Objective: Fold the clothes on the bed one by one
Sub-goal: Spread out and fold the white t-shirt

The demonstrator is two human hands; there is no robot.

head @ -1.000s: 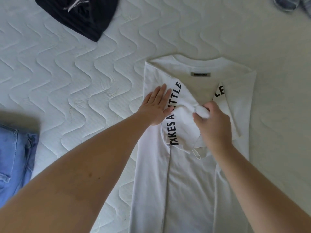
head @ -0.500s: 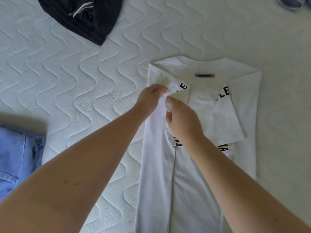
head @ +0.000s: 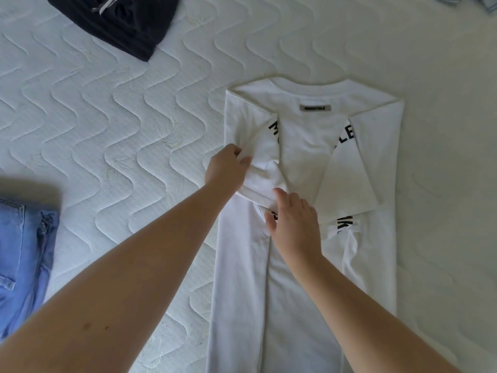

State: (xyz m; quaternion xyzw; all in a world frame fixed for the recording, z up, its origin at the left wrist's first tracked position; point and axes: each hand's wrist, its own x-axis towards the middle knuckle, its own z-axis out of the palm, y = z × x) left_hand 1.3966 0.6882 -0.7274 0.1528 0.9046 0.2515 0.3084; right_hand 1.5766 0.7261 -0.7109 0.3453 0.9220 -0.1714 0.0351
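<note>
Left hand (head: 227, 168) pinches the folded sleeve (head: 262, 168) of the white T-shirt (head: 304, 265) (both sides folded in); right hand (head: 294, 222), fingers loosely together, presses the sleeve hem flat.

A T-shirt (head: 304, 278) is laid flat on the quilted mattress (head: 107, 130), right of frame centre, its collar toward the top of the frame and both side panels turned inward. A neck label (head: 315, 108) sits just below the collar. The left hand (head: 227, 168) is placed on the shirt's left sleeve; the right hand (head: 293, 222) rests just below and to its right. A dark garment (head: 121, 20) is seen at upper left, jeans (head: 21, 254) at the left edge, and another garment (head: 465, 1) at upper right.
</note>
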